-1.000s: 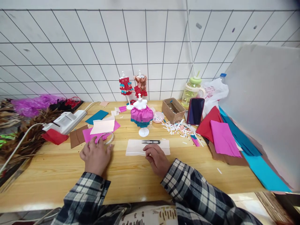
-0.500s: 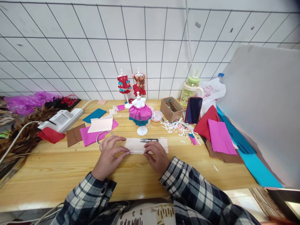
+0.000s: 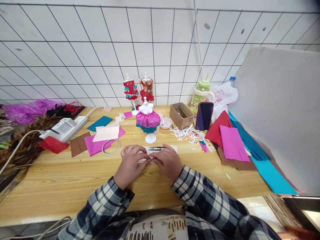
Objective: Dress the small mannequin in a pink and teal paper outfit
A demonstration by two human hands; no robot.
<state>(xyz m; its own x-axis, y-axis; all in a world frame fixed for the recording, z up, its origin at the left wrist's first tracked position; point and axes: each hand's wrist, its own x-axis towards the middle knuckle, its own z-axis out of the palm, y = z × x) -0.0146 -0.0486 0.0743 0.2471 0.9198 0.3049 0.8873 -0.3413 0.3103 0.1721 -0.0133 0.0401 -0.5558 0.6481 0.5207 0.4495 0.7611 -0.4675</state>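
Observation:
My left hand (image 3: 131, 164) and my right hand (image 3: 168, 161) meet over a pale strip of paper (image 3: 173, 148) that lies flat on the wooden table (image 3: 75, 180). Their fingertips pinch the strip's near edge at the middle, and most of the strip is hidden under them. Small thread snips (image 3: 155, 148) rest on the strip just beyond my fingers. A little white mannequin in a pink and teal paper dress (image 3: 148, 120) stands right behind the snips.
A white ring (image 3: 111, 146), pink, cream, brown and teal sheets (image 3: 102, 137) and a power strip (image 3: 65, 129) lie left. Right are a cardboard box (image 3: 181, 115), a propped phone (image 3: 204, 116), white scraps (image 3: 185, 134), stacked coloured paper (image 3: 232, 143) and a grey board (image 3: 280, 113). Two dressed mannequins (image 3: 139, 90) stand at the wall.
My left hand has left the white ring and slid right to the pale strip. Both hands now pinch its near edge together, covering most of it.

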